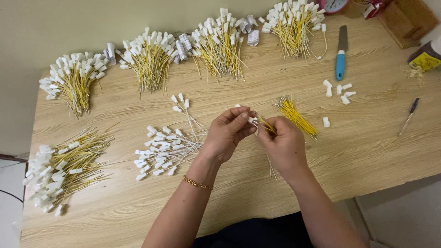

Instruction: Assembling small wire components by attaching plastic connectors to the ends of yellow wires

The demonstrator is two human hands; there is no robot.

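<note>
both hands meeting mid-table [367,151]: left hand [228,134] pinching a white connector [251,119], right hand [283,146] pinching a yellow wire [266,125] angled far-left toward it, fingers nearly touching.

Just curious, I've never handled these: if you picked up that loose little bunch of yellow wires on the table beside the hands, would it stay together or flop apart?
The yellow wire bunch looks unbound, so it would probably splay or shed strands. The wires are thin, likely light and bendy. They lie fairly straight, so perhaps a bit springy.
</note>
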